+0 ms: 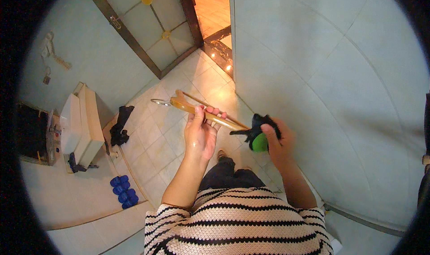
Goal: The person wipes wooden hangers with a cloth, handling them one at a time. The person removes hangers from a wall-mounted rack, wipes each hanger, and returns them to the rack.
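My left hand (201, 139) grips a wooden clothes hanger (184, 104) by one arm, thumb on top and fingers curled around it. The hanger's metal hook (160, 102) points to the left, away from my hand. At the hanger's other end, my right hand (281, 145) pinches a bunched black cloth item (258, 122). A bright green rounded part (259, 143) shows under the black material; I cannot tell what it is. The right hand is slightly blurred. The hanger's far tip is hidden by the black item.
A white washbasin (70, 124) juts from the left wall. Black cloth (120, 126) and several blue rounded objects (124, 191) are below it. A framed glass door (158, 29) stands beside a lit doorway (215, 13). A tiled wall (336, 97) rises close on the right.
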Action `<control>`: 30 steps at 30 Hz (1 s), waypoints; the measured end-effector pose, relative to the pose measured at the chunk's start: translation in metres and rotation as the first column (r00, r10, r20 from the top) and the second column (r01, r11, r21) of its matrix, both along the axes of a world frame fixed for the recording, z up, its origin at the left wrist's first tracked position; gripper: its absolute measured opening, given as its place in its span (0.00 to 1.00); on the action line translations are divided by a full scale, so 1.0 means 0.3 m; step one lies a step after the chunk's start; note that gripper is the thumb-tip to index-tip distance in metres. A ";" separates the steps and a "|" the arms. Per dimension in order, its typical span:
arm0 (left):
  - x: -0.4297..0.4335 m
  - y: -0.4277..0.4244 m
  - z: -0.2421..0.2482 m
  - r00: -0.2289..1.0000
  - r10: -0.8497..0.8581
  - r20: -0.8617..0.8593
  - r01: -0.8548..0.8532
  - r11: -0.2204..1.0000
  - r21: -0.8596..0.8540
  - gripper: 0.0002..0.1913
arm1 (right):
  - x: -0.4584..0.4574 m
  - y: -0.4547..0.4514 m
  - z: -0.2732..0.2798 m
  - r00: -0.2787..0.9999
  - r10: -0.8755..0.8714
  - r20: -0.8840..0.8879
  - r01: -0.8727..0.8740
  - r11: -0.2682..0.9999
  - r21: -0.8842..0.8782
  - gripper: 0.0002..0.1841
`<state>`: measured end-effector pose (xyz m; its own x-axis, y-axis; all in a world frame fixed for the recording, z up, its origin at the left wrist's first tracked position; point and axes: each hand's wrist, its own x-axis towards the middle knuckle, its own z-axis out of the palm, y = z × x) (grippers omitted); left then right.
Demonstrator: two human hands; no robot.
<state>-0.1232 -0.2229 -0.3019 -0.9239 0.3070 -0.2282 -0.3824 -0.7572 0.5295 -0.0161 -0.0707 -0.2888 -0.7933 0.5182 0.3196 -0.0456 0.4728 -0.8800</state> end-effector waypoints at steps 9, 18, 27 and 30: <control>-0.008 0.008 -0.021 0.972 -0.217 0.088 0.207 0.972 0.112 0.12 | -0.203 -0.190 0.052 0.966 0.214 -0.144 -0.064 0.739 0.671 0.19; -0.243 -0.209 -0.007 0.976 0.004 -0.218 -0.015 0.999 -0.049 0.13 | -0.274 -0.218 -0.039 0.981 0.186 0.061 -0.155 0.548 0.822 0.21; -0.358 -0.395 -0.018 0.980 0.060 -0.188 -0.053 0.998 0.041 0.20 | -0.306 -0.118 -0.017 0.990 0.080 -0.114 -0.140 0.551 -0.823 0.15; -0.304 -0.358 -0.026 0.993 -0.018 -0.115 0.026 0.997 0.073 0.23 | -0.325 -0.141 -0.040 0.960 0.195 -0.199 -0.276 0.764 -0.583 0.14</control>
